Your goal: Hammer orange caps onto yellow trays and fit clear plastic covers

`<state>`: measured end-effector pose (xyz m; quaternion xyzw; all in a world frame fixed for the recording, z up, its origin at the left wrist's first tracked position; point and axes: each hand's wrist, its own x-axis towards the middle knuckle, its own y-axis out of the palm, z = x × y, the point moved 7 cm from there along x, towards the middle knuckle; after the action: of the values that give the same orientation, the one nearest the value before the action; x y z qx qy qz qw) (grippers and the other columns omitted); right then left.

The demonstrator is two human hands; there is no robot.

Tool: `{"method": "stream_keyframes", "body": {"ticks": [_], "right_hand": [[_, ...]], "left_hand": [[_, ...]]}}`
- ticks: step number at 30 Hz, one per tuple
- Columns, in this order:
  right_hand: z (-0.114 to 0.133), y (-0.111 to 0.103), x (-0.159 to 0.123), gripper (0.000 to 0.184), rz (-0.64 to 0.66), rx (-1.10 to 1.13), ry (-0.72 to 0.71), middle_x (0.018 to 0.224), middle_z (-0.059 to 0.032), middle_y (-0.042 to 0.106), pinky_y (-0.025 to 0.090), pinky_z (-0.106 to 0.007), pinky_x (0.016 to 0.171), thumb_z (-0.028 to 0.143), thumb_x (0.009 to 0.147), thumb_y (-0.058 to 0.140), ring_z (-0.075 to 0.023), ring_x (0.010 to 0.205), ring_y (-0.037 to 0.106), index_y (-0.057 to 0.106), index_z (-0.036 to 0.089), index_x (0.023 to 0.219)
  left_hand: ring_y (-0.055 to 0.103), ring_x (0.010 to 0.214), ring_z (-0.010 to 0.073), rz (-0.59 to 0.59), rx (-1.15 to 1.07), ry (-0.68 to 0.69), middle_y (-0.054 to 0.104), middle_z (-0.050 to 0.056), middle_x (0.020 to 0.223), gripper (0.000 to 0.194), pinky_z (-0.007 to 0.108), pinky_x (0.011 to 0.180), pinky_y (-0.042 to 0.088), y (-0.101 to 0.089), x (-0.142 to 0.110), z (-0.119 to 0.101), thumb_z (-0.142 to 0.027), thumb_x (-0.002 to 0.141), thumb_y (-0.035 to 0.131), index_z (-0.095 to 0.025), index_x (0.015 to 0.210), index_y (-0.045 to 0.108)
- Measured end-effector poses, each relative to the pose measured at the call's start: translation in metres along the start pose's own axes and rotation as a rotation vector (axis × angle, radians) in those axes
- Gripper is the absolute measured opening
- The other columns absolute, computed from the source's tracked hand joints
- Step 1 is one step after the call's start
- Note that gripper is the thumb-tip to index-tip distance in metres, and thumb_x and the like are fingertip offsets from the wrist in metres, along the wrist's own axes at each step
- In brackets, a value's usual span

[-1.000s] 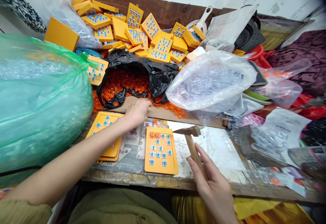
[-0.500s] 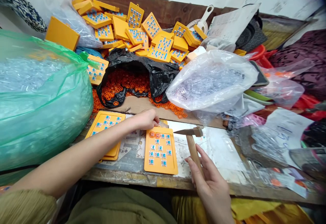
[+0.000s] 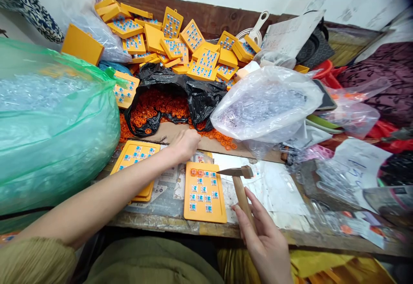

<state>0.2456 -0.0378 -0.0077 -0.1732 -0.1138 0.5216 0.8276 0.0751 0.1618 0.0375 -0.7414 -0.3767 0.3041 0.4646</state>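
Observation:
A yellow plastic tray (image 3: 204,192) dotted with small blue parts and a few orange rings lies on the worktable in front of me. My left hand (image 3: 185,143) reaches over the tray's far edge with curled fingers; what they pinch is hidden. My right hand (image 3: 263,236) grips the wooden handle of a small hammer (image 3: 238,173), whose metal head hovers by the tray's top right corner. Behind my left hand, orange rings (image 3: 155,107) spill from a black plastic bag (image 3: 200,94). A stack of similar yellow trays (image 3: 135,157) sits under my left forearm.
A big green bag of clear parts (image 3: 51,120) fills the left. A clear bag of parts (image 3: 267,103) lies right of the black bag. Several filled yellow trays (image 3: 190,47) are heaped at the back. Papers and bags (image 3: 351,168) clutter the right.
My left hand went from the orange rings to the tray's top edge and has drawn slightly back. The hammer has shifted a little nearer the tray.

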Motion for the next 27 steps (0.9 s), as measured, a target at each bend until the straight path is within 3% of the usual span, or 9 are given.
{"method": "stream_keyframes", "body": {"ticks": [3, 6, 9, 12, 15, 18, 22, 27], "right_hand": [[-0.004, 0.001, -0.002, 0.051, 0.011, 0.004, 0.029, 0.123, -0.0097, 0.066, 0.049, -0.045, 0.099, 0.045, 0.082, 0.064, -0.0291, 0.112, 0.063, 0.061, 0.021, 0.127], [-0.005, 0.001, -0.001, 0.051, -0.002, 0.006, 0.011, 0.122, -0.0098, 0.067, 0.051, -0.045, 0.096, 0.044, 0.082, 0.065, -0.0296, 0.11, 0.064, 0.061, 0.02, 0.127], [-0.004, 0.0, -0.002, 0.05, 0.003, 0.016, -0.023, 0.126, -0.0102, 0.065, 0.05, -0.047, 0.099, 0.042, 0.083, 0.064, -0.03, 0.115, 0.061, 0.06, 0.019, 0.128], [-0.003, -0.002, -0.003, 0.048, 0.014, -0.005, -0.064, 0.132, -0.0094, 0.061, 0.045, -0.046, 0.104, 0.04, 0.085, 0.063, -0.0287, 0.118, 0.059, 0.06, 0.019, 0.129], [0.002, -0.006, -0.002, 0.045, -0.003, -0.076, -0.134, 0.131, -0.0073, 0.061, 0.047, -0.042, 0.103, 0.037, 0.088, 0.06, -0.0264, 0.117, 0.061, 0.058, 0.021, 0.131], [0.019, -0.005, 0.0, 0.042, 0.026, -0.158, -0.281, 0.13, -0.0051, 0.062, 0.052, -0.035, 0.098, 0.029, 0.09, 0.057, -0.024, 0.115, 0.062, 0.057, 0.024, 0.131], [0.053, 0.002, 0.0, 0.049, 0.089, -0.23, -0.529, 0.129, -0.0002, 0.064, 0.054, -0.027, 0.093, 0.016, 0.09, 0.055, -0.0192, 0.113, 0.063, 0.051, 0.031, 0.137], [0.063, 0.009, 0.0, 0.054, 0.146, -0.323, -0.568, 0.116, 0.0003, 0.069, 0.055, -0.023, 0.084, 0.014, 0.093, 0.05, -0.015, 0.095, 0.07, 0.043, 0.035, 0.142]], "left_hand": [[0.063, 0.101, 0.0266, -0.029, 0.055, -0.015, 0.067, 0.016, 0.107, 0.034, 0.034, 0.087, 0.047, -0.003, 0.005, 0.003, 0.002, 0.076, 0.044, -0.011, 0.09, 0.072], [0.065, 0.094, 0.0255, 0.004, 0.053, -0.012, 0.07, 0.013, 0.095, 0.029, 0.031, 0.081, 0.049, 0.001, 0.009, 0.007, 0.004, 0.068, 0.052, -0.012, 0.081, 0.072], [0.066, 0.089, 0.0255, 0.009, 0.012, -0.009, 0.07, 0.012, 0.087, 0.023, 0.031, 0.078, 0.05, 0.002, 0.009, 0.008, 0.0, 0.068, 0.056, -0.013, 0.077, 0.072], [0.067, 0.086, 0.0221, -0.017, -0.06, 0.022, 0.072, 0.009, 0.091, 0.03, 0.031, 0.077, 0.051, 0.002, -0.005, -0.003, -0.01, 0.078, 0.054, -0.015, 0.103, 0.07], [0.067, 0.088, 0.0202, -0.046, -0.137, 0.098, 0.072, 0.006, 0.098, 0.044, 0.031, 0.08, 0.051, 0.009, -0.03, -0.025, -0.019, 0.081, 0.057, -0.019, 0.125, 0.057], [0.065, 0.093, 0.0247, -0.092, -0.138, 0.145, 0.071, 0.01, 0.1, 0.048, 0.038, 0.082, 0.052, 0.021, -0.052, -0.041, -0.018, 0.08, 0.057, -0.016, 0.128, 0.053], [0.064, 0.091, 0.0248, -0.152, -0.139, 0.146, 0.07, 0.011, 0.098, 0.055, 0.04, 0.082, 0.052, 0.032, -0.06, -0.041, -0.015, 0.083, 0.052, -0.013, 0.137, 0.042], [0.064, 0.089, 0.0239, -0.156, -0.224, 0.137, 0.069, 0.01, 0.098, 0.064, 0.04, 0.082, 0.052, 0.037, -0.06, -0.037, -0.015, 0.082, 0.053, -0.011, 0.143, 0.033]]}}
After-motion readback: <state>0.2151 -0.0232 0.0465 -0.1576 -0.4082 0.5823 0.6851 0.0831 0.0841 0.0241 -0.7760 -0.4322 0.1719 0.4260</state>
